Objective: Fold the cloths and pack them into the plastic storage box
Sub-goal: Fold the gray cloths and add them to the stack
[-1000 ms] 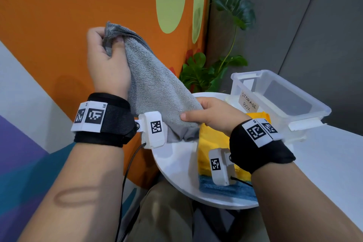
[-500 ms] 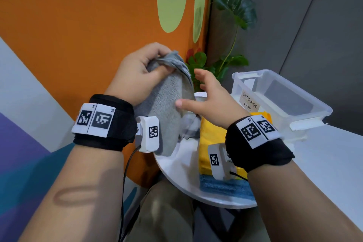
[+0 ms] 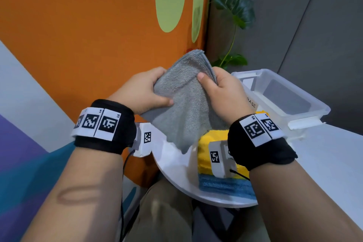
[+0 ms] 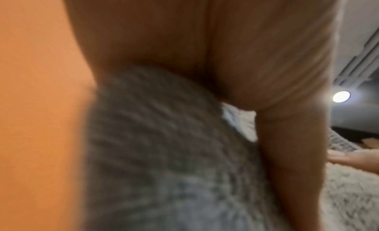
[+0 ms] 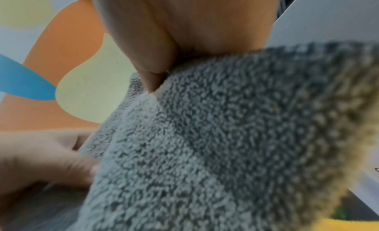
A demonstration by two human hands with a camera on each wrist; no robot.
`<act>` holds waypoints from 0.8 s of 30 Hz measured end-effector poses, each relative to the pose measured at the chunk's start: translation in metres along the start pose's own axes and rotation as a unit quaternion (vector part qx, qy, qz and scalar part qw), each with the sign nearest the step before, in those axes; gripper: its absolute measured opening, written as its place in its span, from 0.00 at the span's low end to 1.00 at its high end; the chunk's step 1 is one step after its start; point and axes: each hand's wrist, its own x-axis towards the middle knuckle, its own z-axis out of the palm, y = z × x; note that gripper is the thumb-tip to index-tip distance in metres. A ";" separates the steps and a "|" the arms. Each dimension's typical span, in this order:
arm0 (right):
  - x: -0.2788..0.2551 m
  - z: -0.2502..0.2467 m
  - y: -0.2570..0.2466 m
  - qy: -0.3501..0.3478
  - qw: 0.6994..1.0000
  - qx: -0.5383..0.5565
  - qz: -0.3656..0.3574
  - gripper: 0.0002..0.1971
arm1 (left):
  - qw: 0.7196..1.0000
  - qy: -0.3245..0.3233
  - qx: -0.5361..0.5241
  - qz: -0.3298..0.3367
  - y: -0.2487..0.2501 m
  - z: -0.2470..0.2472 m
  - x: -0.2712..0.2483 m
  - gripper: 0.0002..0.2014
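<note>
- The left hand (image 3: 141,89) grips the left edge of the grey cloth (image 3: 184,104), thumb on the near face and fingers curled behind it; the left wrist view is blurred but shows the same cloth (image 4: 164,153) against the palm.
- The grey cloth hangs in the air, doubled over, its top corner raised and its lower corner dangling just above the white bench (image 3: 176,167).
- The right hand (image 3: 222,92) pinches the cloth's right edge, thumb pressed on the front and fingers wrapped behind; the right wrist view shows the thumb dug into the pile (image 5: 225,137).
- Below the right wrist a folded yellow cloth (image 3: 204,145) lies on a folded blue cloth (image 3: 225,186) on the bench.
- Farthest right, the clear plastic storage box (image 3: 318,108) stands open just behind that stack.
</note>
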 end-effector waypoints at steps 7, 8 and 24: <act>0.004 -0.013 0.005 0.091 0.994 -0.027 0.056 0.16 | 0.980 0.183 -0.031 -0.066 -0.022 0.014 0.010 0.09; 0.004 -0.013 0.005 0.096 0.993 -0.024 0.062 0.16 | 0.974 0.207 -0.060 -0.073 -0.022 0.016 0.012 0.11; 0.018 -0.021 0.002 0.137 0.983 -0.018 0.118 0.15 | 0.976 -0.161 -0.139 -0.043 -0.009 0.065 0.005 0.22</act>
